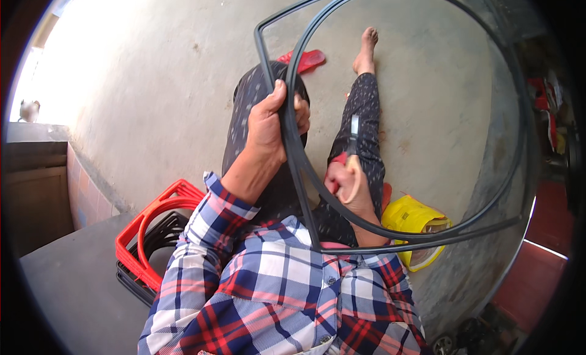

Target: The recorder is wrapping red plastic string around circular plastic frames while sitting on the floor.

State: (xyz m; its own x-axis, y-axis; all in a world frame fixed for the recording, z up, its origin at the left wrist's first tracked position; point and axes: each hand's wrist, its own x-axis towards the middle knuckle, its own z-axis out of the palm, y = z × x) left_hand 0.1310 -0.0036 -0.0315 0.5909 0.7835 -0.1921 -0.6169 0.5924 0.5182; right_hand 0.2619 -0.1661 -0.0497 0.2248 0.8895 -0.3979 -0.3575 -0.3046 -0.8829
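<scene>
My left hand (267, 126) grips one side of a large black frame (297, 172), fingers wrapped round its rim. The frame has thin, angular outer edges and a wide round opening, and it stands tilted up over my lap. Seen through that opening, my right hand (351, 185) is closed round a small knife-like tool (354, 128) with a short, pale metal blade pointing away from me. Something tan and something red show at this fist, but I cannot make out what they are. The blade is apart from the frame.
Red frames (131, 239) lie stacked on black ones (135, 283) at my left, on a dark grey surface (67, 282). A yellow bag (403, 214) sits on the floor (427, 111) by my right leg. A red slipper (312, 60) lies beyond my left knee.
</scene>
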